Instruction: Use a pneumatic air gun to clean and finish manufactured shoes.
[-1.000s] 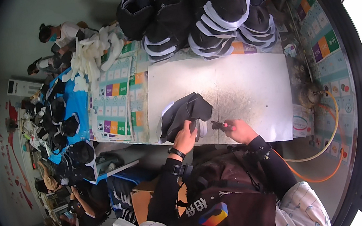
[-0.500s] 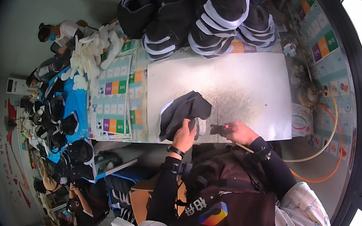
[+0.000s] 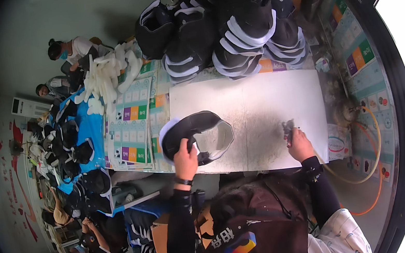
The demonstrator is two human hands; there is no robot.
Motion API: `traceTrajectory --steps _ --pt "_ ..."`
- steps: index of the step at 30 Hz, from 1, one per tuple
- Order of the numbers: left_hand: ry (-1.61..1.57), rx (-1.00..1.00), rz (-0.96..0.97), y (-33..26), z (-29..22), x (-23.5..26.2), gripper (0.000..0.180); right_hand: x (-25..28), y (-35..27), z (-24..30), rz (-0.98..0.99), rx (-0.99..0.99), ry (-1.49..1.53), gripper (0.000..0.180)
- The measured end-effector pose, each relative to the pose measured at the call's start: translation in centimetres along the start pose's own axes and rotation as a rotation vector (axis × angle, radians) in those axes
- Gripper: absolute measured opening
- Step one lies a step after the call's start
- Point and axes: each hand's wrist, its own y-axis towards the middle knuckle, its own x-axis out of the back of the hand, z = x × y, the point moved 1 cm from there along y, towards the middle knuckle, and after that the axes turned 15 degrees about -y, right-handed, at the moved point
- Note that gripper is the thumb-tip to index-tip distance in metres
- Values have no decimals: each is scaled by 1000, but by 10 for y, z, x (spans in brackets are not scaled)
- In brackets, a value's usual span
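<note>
Left hand (image 3: 185, 163), fingers closed on the lower left wall of a black shoe upper (image 3: 199, 120) with a pale grey edge; the upper is turned so that its wide opening faces up and to the right, showing a light interior. Right hand (image 3: 299, 146), fingers wrapped around a small dark tool (image 3: 289, 128), whose blurred front end points away from the body. The two hands stand well apart, tool and upper not touching. The upper lies over the left part of a white board (image 3: 282, 99), reaching past its left edge; whether it rests there or is held above cannot be told. Grey-speckled open surface spans the gap between the hands, and a narrower strip separates the right hand from the board's right edge. Stacked shoe uppers (image 3: 243, 31) border the far edge, printed sheets (image 3: 128, 122) flank the left, and a pale hose (image 3: 371, 167) and an orange hose (image 3: 379, 189) curve beyond the right edge
</note>
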Motion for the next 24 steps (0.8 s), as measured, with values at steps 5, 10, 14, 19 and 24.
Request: traceTrajectory --steps 5,10,14,19,24 --pt "-25 -27 45 0 -5 30 26 36 -10 23 -141 95 -172 64" --pt "-254 -46 124 -16 -20 18 20 113 15 117 -74 267 631 53" --pt "-396 -49 140 -25 -18 10 16 108 31 146 -166 245 567 55" --pt "-525 -42 145 -32 -9 19 14 115 36 159 -284 248 517 47" --pt "-484 22 180 -43 -7 28 13 115 42 169 148 2 384 55"
